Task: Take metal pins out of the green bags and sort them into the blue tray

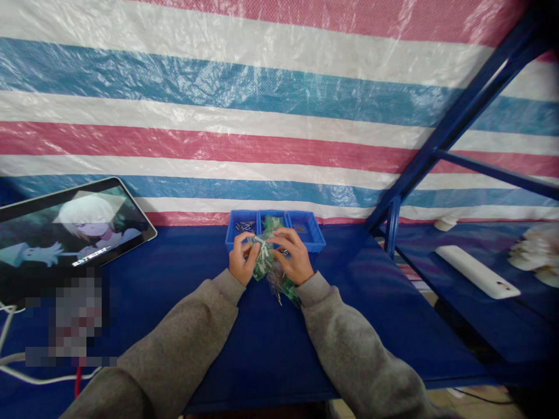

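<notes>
Between my hands is a small clear, green-tinted plastic bag (262,251) with whitish slender pieces in or on it. My left hand (241,261) pinches its left side, thumb and fingers bent together. From the right, my right hand (297,259) closes its fingertips on the upper edge. More see-through and green bags (276,278) lie on the table below the right palm, with thin metal pieces poking out. Just behind the hands stands a blue three-part bin (316,247). Its left part holds metal screw-like pieces (245,226); a green bag (274,222) fills the middle.
A tablet (151,231) playing a video leans at the left, near white cables (39,381) and a blurred-out object. A blue metal frame (393,224) rises at the right. Beyond it lie a long white box (476,270) and a plastic bag (539,253). Striped sheeting (262,148) hangs behind.
</notes>
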`<state>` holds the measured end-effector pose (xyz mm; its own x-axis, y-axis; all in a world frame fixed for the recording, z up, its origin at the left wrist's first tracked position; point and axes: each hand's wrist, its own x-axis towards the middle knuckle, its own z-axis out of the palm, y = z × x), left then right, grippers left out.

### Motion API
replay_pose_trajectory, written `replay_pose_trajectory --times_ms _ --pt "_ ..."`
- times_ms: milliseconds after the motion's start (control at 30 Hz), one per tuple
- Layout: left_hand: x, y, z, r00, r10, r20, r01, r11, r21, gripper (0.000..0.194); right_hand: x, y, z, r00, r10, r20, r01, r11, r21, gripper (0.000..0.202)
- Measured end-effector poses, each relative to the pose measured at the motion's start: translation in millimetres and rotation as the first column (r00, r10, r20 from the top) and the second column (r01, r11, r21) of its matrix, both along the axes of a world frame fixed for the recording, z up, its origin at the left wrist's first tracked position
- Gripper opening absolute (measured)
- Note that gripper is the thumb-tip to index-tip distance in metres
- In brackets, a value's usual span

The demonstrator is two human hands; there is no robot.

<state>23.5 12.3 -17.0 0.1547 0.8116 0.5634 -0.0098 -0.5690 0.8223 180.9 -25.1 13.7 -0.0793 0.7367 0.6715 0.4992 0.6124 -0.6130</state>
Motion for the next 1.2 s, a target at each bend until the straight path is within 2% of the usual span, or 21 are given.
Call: replay_pose_trajectory --times_ms 133,233,367,467,533,633,733,867,967,1067,1133,1200 --pt "-2.8 0.1 5.3 0.996 0.053 -0.068 -0.05 0.997 0.051 0.024 -0.1 1.5 -0.7 0.998 -0.056 0.03 0.054 0.997 0.048 0.012" --pt "-6.9 -0.1 12.8 0.979 0.154 -0.132 -0.125 0.971 0.203 0.029 0.3 2.7 -0.4 0.997 -0.071 0.031 0.069 0.995 0.065 0.012" --pt "-7.5 -0.8 16.7 0.963 0.172 -0.206 -0.098 0.94 0.328 0.023 1.3 5.1 -3.7 0.995 -0.06 0.074 0.056 0.997 0.053 0.016" --pt "-4.7 -0.8 12.7 0.953 0.171 -0.249 -0.079 0.938 0.339 0.015 1.5 5.6 -5.4 0.994 -0.07 0.079 0.067 0.997 0.037 0.017" --pt "-3.4 -0.5 8.9 0.948 0.203 -0.243 -0.116 0.937 0.331 0.014 1.5 5.4 -5.3 0.996 -0.085 0.031 0.085 0.996 0.015 0.017" --pt "-3.0 0.3 3.3 0.952 0.249 -0.179 -0.186 0.933 0.307 0.015 1.3 5.7 -4.8 0.997 -0.072 -0.039 0.069 0.995 -0.077 0.03" --pt "-2.5 1.2 -2.3 0.968 0.231 -0.103 -0.199 0.947 0.252 0.017 0.3 6.1 -4.6 0.999 -0.037 -0.002 0.037 0.988 -0.149 0.022" --pt "-2.8 0.5 -6.0 0.979 0.187 -0.08 -0.167 0.964 0.208 0.031 -0.8 4.9 -1.8 0.993 -0.076 0.086 0.087 0.988 -0.131 0.025" --pt "-5.1 -1.0 -1.9 0.97 0.21 -0.125 -0.165 0.94 0.297 0.028 0.8 3.9 1.0 0.99 -0.119 0.079 0.129 0.984 -0.126 0.029" --pt "-6.9 -1.4 5.4 0.963 0.193 -0.187 -0.104 0.911 0.4 0.024 3.1 4.8 0.8 0.988 -0.157 0.007 0.156 0.978 -0.139 0.028" --pt "-6.9 -0.9 9.2 0.961 0.194 -0.196 -0.089 0.89 0.447 0.025 3.7 5.9 -1.1 0.986 -0.157 -0.059 0.145 0.974 -0.173 0.023" --pt "-6.3 -0.3 11.0 0.955 0.214 -0.206 -0.093 0.873 0.478 0.024 3.2 6.7 -3.2 0.981 -0.148 -0.127 0.118 0.969 -0.217 0.028"
